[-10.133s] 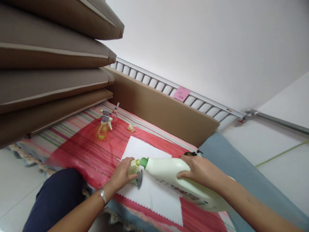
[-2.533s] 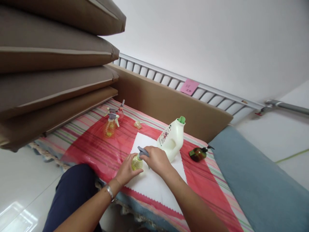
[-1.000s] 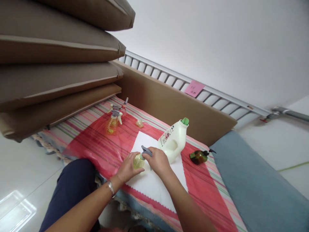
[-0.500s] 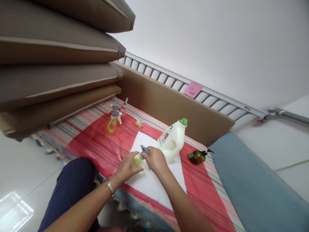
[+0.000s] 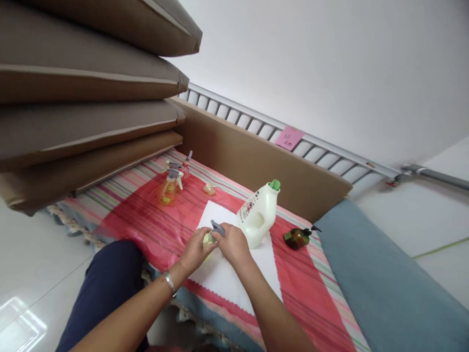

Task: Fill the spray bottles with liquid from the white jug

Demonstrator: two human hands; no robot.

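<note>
My left hand [image 5: 198, 249] is wrapped round a small see-through bottle [image 5: 207, 239] of pale yellow liquid, most of it hidden by the fingers. At its neck, my right hand [image 5: 233, 242] grips the grey pump head [image 5: 217, 227] from the right side. The bottle is over a white cloth [image 5: 234, 286] with zigzag edges. Just beyond my right hand stands a large cream jug [image 5: 261, 215] with a handle and a green opening.
Spray bottles [image 5: 169, 190] with grey-and-white heads stand at the back left, by a pinkish bottle [image 5: 185, 172]. A small pale cap-like piece [image 5: 209, 189] lies behind the cloth. A dark green pump bottle [image 5: 297, 238] lies tilted at right. Stacked brown cushions [image 5: 91, 115] tower at left.
My left hand has closed higher round the bottle, its thumb now near the neck, covering more of it. My right hand keeps its grip on the pump head. The view has shifted slightly.
</note>
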